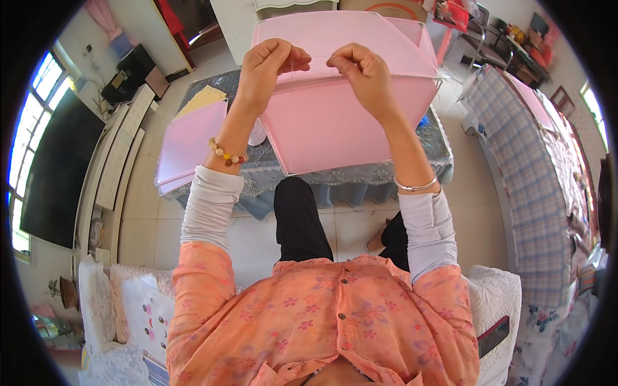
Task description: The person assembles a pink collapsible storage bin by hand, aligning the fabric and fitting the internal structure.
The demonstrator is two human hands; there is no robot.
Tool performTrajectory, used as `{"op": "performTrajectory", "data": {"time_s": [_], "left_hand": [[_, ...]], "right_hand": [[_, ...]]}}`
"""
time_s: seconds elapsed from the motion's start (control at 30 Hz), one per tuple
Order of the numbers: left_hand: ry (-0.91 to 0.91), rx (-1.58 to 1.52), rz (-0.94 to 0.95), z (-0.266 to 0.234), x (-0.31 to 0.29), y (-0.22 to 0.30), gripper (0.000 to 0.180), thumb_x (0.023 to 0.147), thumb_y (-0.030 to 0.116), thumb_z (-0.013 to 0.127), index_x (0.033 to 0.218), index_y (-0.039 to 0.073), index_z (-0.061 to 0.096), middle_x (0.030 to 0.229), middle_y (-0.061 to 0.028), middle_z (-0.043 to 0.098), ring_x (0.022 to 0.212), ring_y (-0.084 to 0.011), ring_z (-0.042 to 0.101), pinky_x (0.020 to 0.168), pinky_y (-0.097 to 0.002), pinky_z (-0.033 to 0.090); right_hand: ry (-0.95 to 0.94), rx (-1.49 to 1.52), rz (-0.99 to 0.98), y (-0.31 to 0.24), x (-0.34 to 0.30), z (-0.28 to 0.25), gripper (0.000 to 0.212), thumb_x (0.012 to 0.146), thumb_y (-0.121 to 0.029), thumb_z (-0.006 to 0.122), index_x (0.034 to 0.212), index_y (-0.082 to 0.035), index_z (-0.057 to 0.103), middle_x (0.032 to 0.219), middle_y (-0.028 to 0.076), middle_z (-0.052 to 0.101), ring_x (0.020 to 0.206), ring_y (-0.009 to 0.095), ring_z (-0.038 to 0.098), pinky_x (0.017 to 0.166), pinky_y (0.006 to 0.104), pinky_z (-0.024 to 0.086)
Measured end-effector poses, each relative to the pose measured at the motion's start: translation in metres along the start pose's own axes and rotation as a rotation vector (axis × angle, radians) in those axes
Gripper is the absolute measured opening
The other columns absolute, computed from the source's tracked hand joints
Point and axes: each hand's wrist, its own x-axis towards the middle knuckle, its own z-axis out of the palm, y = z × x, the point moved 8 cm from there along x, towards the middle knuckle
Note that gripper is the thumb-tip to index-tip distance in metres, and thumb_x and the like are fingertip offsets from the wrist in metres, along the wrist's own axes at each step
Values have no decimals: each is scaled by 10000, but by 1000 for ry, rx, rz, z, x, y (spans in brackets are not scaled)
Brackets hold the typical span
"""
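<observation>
Pink panel point(335, 122): large, stiff sheet held up in front of the person, above the tabletop point(360, 170) with its grey lace-edged cloth.
Left hand point(270, 61): closed in a pinch on the panel's upper edge, where a thin clear strip or wire seems to run.
Right hand point(357, 67): pinching the same edge, just beside the left.
Progress: judged mid-way; 1 panel in hand, the edge work unfinished.
Waiting: flat pink sheets point(190, 145) lie stacked at the tabletop's left end.
</observation>
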Motion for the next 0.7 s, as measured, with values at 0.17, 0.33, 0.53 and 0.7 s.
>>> {"op": "performTrajectory", "data": {"time_s": [0.17, 0.33, 0.53, 0.7], "left_hand": [[-233, 599, -32, 17, -1, -6, 241, 966, 164, 476, 875, -18, 605, 777, -41, 631, 708, -123, 527, 690, -263, 454], [-216, 531, -120, 14, 1, -12, 224, 947, 150, 474, 852, -12, 594, 775, -40, 626, 721, -123, 522, 698, -265, 449], [-285, 511, -111, 14, 0, -13, 228, 944, 155, 464, 830, -3, 582, 757, -36, 605, 715, -127, 506, 696, -267, 441], [-287, 522, -127, 15, -1, -12, 225, 942, 149, 460, 832, -5, 582, 760, -35, 605, 721, -130, 515, 705, -266, 443]], "right_hand": [[-270, 244, 292, -5, 15, 14, 156, 912, -137, 551, 799, -47, 610, 645, -23, 528, 596, 47, 451, 529, 214, 356], [-324, 251, 274, -1, 26, 30, 158, 942, -167, 536, 818, -79, 580, 604, -75, 392, 533, 24, 321, 486, 193, 271], [-251, 506, 371, 8, 24, 33, 140, 903, -127, 550, 781, -67, 582, 589, -83, 384, 518, 20, 292, 470, 190, 228], [-250, 622, 364, 10, 24, 35, 162, 931, -164, 553, 794, -79, 559, 584, -92, 365, 504, 11, 264, 464, 177, 210]]}}
